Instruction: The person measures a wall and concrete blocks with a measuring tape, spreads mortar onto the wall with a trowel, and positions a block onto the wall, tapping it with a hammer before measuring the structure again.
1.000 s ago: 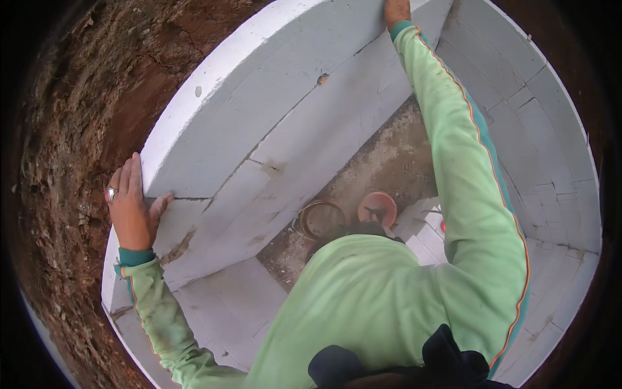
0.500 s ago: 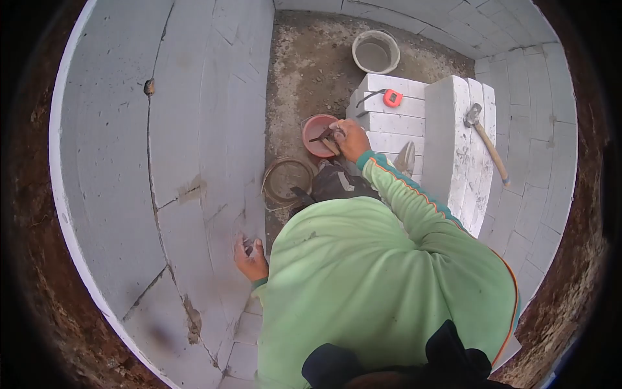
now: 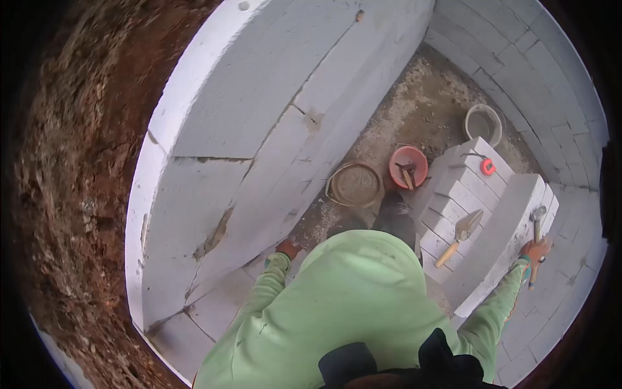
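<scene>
My right hand [image 3: 535,251] is closed round the wooden handle of a hammer [image 3: 537,223], over the stacked white blocks on the right. My left hand [image 3: 288,249] hangs low beside the grey block wall [image 3: 272,175]; its fingers are small and partly hidden, so their pose is unclear. Between the hands, a pointed trowel [image 3: 468,225] with a wooden handle lies on the blocks [image 3: 447,206]. A red tape measure [image 3: 487,167] sits on the far end of that stack. Inside the red bucket [image 3: 424,159] rests a wooden-handled tool [image 3: 407,177].
A round, mortar-stained container [image 3: 332,185] stands on the floor near my feet. Farther off is a whitish bucket [image 3: 499,126] with grey contents. Block walls rise on the left, at the back and on the right [image 3: 551,129]. Bare brown earth [image 3: 84,194] lies beyond the left wall.
My view has turned and shifted. My right hand has left the red bucket, where the wooden-handled tool now lies, and has taken hold of the hammer. My left hand remains low near the wall.
</scene>
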`<state>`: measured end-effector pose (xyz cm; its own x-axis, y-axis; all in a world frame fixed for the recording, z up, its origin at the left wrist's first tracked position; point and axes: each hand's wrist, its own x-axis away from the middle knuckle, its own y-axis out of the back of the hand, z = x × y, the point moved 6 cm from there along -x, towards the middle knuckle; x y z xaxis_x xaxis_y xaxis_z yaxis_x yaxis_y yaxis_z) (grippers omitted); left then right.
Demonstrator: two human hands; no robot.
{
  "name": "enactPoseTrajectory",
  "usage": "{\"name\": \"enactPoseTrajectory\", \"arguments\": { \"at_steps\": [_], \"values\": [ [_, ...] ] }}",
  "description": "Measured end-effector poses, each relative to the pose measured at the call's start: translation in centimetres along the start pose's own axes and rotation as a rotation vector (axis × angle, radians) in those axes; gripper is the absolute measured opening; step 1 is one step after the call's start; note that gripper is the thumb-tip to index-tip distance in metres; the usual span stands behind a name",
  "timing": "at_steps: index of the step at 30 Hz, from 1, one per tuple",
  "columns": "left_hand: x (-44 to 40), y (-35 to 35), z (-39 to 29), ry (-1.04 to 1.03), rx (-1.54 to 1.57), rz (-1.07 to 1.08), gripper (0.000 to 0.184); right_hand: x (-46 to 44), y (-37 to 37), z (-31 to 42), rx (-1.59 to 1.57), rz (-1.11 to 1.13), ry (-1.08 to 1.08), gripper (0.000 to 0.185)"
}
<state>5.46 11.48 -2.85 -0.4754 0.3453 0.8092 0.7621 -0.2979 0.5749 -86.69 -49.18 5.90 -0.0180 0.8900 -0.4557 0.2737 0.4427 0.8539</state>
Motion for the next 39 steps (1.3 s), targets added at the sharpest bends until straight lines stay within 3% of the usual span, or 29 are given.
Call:
{"name": "enactPoseTrajectory", "arguments": {
  "at_steps": [1,2,4,6,8,10,15,17,18,19,20,22,24,26,29,31,39],
  "values": [
    [0.2,1.9,-3.0,-0.007,-0.017,0.026,0.074,-1.6,1.2,-0.7,-0.191,0.326,-0.023,0.061],
    [-0.4,2.9,-5.0,-0.115,0.049,-0.008,0.073,-1.3,-0.9,-2.5,-0.307,0.369,0.032,0.062],
    [-0.7,4.2,-8.8,-0.243,0.218,-0.087,0.069,-1.5,2.0,-0.9,-0.018,0.478,-0.084,0.06],
    [1.9,6.7,-13.2,-0.288,0.267,-0.115,0.067,-1.6,5.9,3.1,-0.002,0.451,-0.065,0.051],
    [4.8,8.2,-16.4,-0.367,0.323,-0.153,0.067,-2.3,9.0,5.4,0.009,0.677,-0.165,0.041],
    [7.3,9.3,-18.4,-0.455,0.396,-0.233,0.069,-2.3,9.9,6.3,0.005,0.578,-0.08,0.035],
    [19.9,21.1,-24.1,-0.79,0.34,-0.838,0.075,-5.5,10.2,9.9,-0.023,0.413,-0.118,0.03],
    [24.6,26.4,-25.8,-0.875,0.223,-1.146,0.081,-8.7,1.1,7.3,-0.131,0.208,0.196,0.026],
    [26.8,28.6,-26.3,-0.894,0.149,-1.329,0.085,-10.1,3.0,11.0,-0.671,0.531,-0.106,0.026],
    [28.8,30.9,-26.7,-0.867,0.093,-1.496,0.086,-10.9,9.0,17.2,-1.11,0.698,-0.568,0.026],
    [30.8,33.3,-26.9,-0.835,0.032,-1.658,0.088,-11.2,15.6,24.4,-1.433,0.697,-0.733,0.019],
    [33.2,38.5,-26.9,-0.739,-0.041,-1.821,0.088,-13.6,18.3,33.0,-1.605,0.713,-0.619,0.016],
    [34.4,42.5,-26.9,-0.426,-0.252,-1.749,0.089,-15.2,21.4,41.8,-1.775,0.837,-0.507,0.019],
    [34.1,45.1,-26.5,-0.226,-0.372,-1.641,0.076,-17.1,24.6,49.5,-1.913,0.937,-0.409,0.022],
    [33.2,46.9,-25.5,-0.303,-0.153,-1.353,0.075,-21.1,28.6,58.4,-2.05,1.022,-0.274,0.027],
    [32.7,47.2,-25.4,-0.329,-0.144,-1.294,0.075,-24.5,30.5,62.9,-2.096,1.034,-0.209,0.03],
    [32.9,46.9,-26.7,-0.334,-0.108,-1.292,0.071,-30.5,35.1,72.7,-2.262,0.886,-0.123,0.018]
  ]
}}
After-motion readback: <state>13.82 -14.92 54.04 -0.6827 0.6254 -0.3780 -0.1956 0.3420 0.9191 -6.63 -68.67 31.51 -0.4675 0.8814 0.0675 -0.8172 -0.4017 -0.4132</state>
